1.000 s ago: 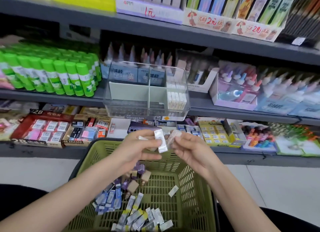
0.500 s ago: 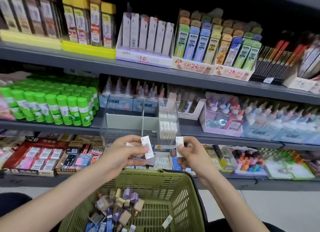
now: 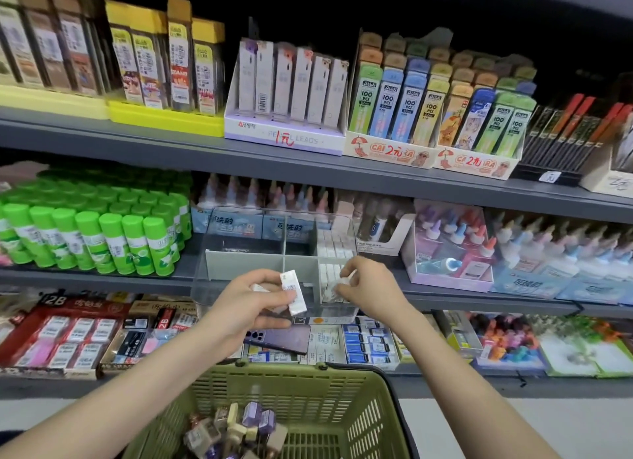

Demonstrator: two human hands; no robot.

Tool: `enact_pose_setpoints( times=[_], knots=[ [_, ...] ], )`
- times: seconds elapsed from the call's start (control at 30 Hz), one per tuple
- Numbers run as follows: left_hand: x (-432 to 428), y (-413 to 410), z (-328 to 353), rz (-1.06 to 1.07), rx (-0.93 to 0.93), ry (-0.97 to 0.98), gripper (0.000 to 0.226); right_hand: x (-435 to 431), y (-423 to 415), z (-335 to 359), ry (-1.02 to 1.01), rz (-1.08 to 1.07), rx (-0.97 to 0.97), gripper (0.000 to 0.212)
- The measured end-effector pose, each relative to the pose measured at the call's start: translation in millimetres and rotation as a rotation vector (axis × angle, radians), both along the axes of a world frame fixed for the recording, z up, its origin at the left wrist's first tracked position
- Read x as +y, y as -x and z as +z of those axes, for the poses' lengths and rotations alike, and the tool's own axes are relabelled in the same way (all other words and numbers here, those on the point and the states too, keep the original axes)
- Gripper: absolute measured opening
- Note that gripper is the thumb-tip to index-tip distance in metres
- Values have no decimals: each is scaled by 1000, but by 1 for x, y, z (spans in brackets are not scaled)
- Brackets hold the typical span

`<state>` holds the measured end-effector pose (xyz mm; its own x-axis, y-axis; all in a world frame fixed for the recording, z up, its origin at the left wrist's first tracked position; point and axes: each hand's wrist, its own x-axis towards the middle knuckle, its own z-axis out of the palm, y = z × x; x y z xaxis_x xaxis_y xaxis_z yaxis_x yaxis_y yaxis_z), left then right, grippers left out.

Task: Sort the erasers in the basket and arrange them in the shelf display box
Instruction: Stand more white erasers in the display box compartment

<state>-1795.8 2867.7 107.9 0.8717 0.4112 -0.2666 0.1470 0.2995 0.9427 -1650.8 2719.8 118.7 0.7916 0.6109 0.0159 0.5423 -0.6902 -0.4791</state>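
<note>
Both my hands had gone up from the basket [image 3: 308, 390] to the clear box [image 3: 239, 253] on the shelf. My left hand [image 3: 253, 297] pinched a white eraser [image 3: 293, 292], standing almost upright. My right hand [image 3: 373, 287] pinched a second eraser [image 3: 337, 287], touching the right slot where white ones stood, so it was nearer.
</note>
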Motion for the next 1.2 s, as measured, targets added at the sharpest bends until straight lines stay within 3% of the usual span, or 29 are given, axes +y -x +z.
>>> enact_pose_setpoints(
  times=[0.2,0.5,0.63,0.73,0.87,1.03,1.13,1.2],
  knots=[
    [8,-5,-9,11,17,5,22,16,5,-20,69,40,4,30],
    [13,-9,-12,7,26,-26,26,15,1,-38,-61,-43,0,19],
    [10,-10,-10,33,25,-7,34,12,5,-29,-9,12,-13,10],
    [8,-11,-8,45,24,25,34,1,17,-16,-176,27,-51,5],
    [-4,-17,-4,77,26,100,29,-9,48,-8,-397,116,144,22],
    [-22,-24,4,-7,5,177,36,-18,58,-12,-548,34,-38,24],
    [-23,-24,7,-76,17,167,18,-33,46,-4,-622,-15,-24,23],
    [-18,-21,7,-106,50,201,8,-45,29,6,-538,-40,-102,22]
  ],
)
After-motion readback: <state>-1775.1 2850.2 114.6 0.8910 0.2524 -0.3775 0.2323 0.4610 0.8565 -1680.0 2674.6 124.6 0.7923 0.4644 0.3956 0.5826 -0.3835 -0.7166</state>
